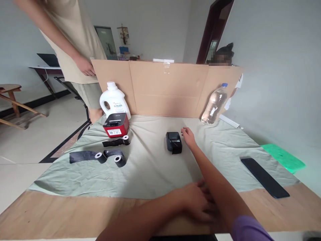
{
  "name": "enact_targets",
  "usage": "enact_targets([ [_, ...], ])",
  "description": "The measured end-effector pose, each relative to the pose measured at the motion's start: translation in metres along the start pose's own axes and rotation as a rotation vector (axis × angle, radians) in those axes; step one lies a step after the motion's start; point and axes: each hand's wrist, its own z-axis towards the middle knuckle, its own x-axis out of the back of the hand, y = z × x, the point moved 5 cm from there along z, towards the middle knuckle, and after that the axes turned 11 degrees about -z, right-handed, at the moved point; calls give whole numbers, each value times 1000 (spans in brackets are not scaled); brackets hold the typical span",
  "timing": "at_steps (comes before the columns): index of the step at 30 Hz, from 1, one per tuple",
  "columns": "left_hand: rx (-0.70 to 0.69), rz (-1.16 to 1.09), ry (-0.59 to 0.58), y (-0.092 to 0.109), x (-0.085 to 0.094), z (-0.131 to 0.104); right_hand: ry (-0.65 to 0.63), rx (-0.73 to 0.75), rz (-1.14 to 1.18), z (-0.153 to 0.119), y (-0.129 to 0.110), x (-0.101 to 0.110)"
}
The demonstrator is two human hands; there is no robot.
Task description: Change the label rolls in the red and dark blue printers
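Note:
A small black printer (173,142) stands on the green-grey cloth near the middle, a black strip hanging from its front. Just to its right is my right hand (187,135), apart from it, fingers loosely spread and holding nothing. My left hand (200,202) is lower down, by my right forearm over the table's front edge; its fingers are blurred and partly in shadow, so what they do is unclear. On the left lie rolls of black paper (120,160), partly unrolled, in front of a red and black printer (116,125).
Behind the red printer stands a white jug (114,100). A clear bottle (215,105) leans on the cardboard screen (168,88). A long black object (265,178) lies at right. One person stands at left; another's head shows behind the screen. A green item (283,157) is beyond the table.

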Motion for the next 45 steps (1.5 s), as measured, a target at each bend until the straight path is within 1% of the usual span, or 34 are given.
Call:
enact_targets([
  [2, -69, -231, -51, 11, -5, 3, -78, 26, 59, 16, 1, -12],
  [3, -68, -375, -47, 14, -3, 2, -118, 39, 108, 21, 1, -19],
  [4, -45, -519, -15, 15, 3, -2, -146, 52, 162, 24, 2, -26],
  [5, -7, -647, 48, 12, 12, -7, -158, 61, 209, 25, 3, -32],
  [6, 42, -747, 158, 5, 27, -15, -156, 69, 245, 25, 6, -38],
  [8, 135, -823, 456, -20, 69, -38, -125, 89, 269, 23, 13, -44],
  [10, 253, -725, 923, -59, 123, -72, -104, 109, 256, 21, 19, -46],
  [11, 315, -655, 1161, -81, 147, -92, -102, 113, 253, 20, 22, -46],
  [12, 382, -612, 1374, -103, 166, -110, -103, 109, 254, 20, 24, -46],
  [13, 472, -616, 1514, -126, 178, -125, -107, 100, 256, 21, 25, -46],
  [14, 573, -664, 1572, -148, 184, -134, -111, 90, 259, 21, 25, -46],
  [15, 636, -697, 1576, -166, 187, -139, -114, 81, 262, 21, 25, -45],
  [16, 675, -725, 1554, -181, 187, -141, -119, 73, 264, 21, 25, -45],
  [17, 685, -747, 1506, -192, 185, -140, -121, 69, 265, 21, 24, -45],
  [19, 648, -763, 1387, -203, 179, -136, -119, 75, 267, 21, 24, -46],
  [22, 585, -772, 1248, -206, 171, -131, -105, 97, 264, 21, 23, -46],
  [25, 559, -771, 1186, -206, 170, -131, -104, 95, 253, 21, 23, -46],
  [27, 584, -778, 1141, -207, 171, -132, -106, 93, 251, 21, 22, -46],
  [31, 708, -814, 1059, -205, 172, -134, -104, 92, 245, 20, 20, -45],
  [34, 774, -844, 1030, -205, 173, -134, -90, 92, 209, 20, 20, -45],
  [37, 804, -856, 1025, -207, 175, -132, -62, 104, 178, 21, 23, -44],
  [45, 807, -843, 1029, -205, 177, -129, -59, 100, 167, 20, 23, -44],
])
